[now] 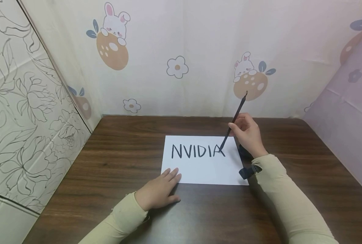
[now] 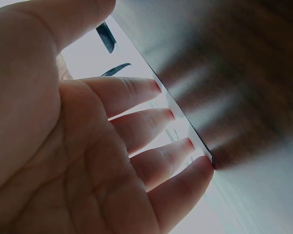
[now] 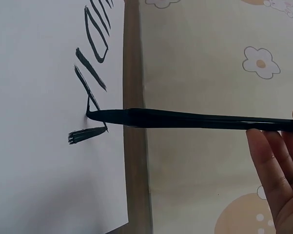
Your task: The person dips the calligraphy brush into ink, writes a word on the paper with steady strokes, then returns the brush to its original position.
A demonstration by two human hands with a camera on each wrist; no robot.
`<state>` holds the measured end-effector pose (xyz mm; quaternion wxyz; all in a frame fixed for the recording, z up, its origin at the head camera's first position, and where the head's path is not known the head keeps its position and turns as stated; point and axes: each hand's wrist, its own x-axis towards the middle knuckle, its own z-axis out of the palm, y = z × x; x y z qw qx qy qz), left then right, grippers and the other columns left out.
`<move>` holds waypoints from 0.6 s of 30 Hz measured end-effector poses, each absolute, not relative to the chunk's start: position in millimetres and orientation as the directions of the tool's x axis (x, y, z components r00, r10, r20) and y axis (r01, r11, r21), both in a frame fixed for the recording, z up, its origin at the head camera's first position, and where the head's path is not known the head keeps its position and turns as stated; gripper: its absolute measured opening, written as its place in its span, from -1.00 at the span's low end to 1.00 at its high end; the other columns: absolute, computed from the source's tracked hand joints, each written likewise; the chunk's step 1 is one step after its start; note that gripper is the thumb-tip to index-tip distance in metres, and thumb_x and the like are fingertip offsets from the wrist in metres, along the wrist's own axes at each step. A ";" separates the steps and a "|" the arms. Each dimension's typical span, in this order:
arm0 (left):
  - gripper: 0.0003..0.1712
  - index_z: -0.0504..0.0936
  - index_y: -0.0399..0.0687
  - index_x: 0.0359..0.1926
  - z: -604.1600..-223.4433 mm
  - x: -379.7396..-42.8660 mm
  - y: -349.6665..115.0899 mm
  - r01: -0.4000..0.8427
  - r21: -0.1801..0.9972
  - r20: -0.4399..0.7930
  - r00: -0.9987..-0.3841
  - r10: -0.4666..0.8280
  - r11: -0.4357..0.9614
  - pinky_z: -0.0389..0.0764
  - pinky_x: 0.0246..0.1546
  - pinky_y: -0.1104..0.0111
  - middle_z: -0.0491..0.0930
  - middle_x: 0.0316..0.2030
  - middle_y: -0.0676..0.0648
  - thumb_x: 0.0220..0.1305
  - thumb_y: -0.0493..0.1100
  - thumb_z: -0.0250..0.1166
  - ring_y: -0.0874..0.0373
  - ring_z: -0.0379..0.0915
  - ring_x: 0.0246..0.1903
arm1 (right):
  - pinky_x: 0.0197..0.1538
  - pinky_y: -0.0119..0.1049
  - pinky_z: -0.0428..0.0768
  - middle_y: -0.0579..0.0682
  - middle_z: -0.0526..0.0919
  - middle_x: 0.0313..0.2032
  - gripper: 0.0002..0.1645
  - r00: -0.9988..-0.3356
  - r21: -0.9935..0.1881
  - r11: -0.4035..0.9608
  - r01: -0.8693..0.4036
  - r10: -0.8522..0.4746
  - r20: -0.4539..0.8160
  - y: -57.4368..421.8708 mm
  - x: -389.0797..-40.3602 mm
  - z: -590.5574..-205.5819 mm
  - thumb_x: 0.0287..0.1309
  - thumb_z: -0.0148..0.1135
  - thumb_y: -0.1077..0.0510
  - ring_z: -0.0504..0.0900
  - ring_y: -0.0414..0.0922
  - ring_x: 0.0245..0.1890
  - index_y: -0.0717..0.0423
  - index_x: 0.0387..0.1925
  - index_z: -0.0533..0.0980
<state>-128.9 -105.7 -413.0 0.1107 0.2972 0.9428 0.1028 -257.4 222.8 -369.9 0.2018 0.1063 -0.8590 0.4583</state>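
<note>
My right hand [image 1: 248, 134] pinches a black ink brush [image 1: 238, 108] by its handle, with the brush leaning up and to the right. In the right wrist view, the dark bristle tip [image 3: 98, 115] touches a white sheet of paper [image 3: 34, 185], at a short stroke between the two legs of the final A. Black letters [image 1: 187, 151] on the sheet read NVIDIA. My left hand [image 1: 159, 190] lies palm down with fingers extended, its fingertips on the sheet's lower left edge. In the left wrist view, the fingers [image 2: 156, 161] appear slightly spread over the paper.
The paper lies on a dark brown wooden table [image 1: 123, 145]. Behind it hangs a pale curtain [image 1: 205, 40] with rabbits and flowers. A white panel with line-drawn flowers [image 1: 31, 95] stands at left. A black strap [image 1: 250, 171] is on the right wrist, over the sheet's right edge.
</note>
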 end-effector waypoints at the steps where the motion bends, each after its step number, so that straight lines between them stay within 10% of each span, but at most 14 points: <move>1: -0.17 0.28 -0.13 0.44 -412.9 -128.8 -105.7 0.539 0.259 -0.146 -0.798 0.584 0.801 0.30 0.39 0.00 0.17 0.48 -0.15 0.28 0.18 0.26 -0.18 0.08 0.46 | -0.35 -0.57 0.62 0.10 0.59 -0.22 -0.59 -0.896 -0.745 0.558 -0.366 0.004 0.443 223.4 -257.3 -369.9 0.27 0.27 0.06 0.66 -0.22 -0.46 0.16 0.05 0.40; 18: -0.17 0.29 -0.13 0.43 -413.1 -128.4 -105.7 0.538 0.255 -0.147 -0.800 0.582 0.804 0.29 0.40 0.02 0.17 0.48 -0.15 0.28 0.18 0.26 -0.18 0.09 0.46 | -0.32 -0.57 0.62 0.04 0.60 -0.21 -0.61 -0.906 -0.748 0.572 -0.336 0.019 0.422 232.1 -257.3 -369.7 0.29 0.25 0.04 0.70 0.00 -0.38 0.10 0.05 0.40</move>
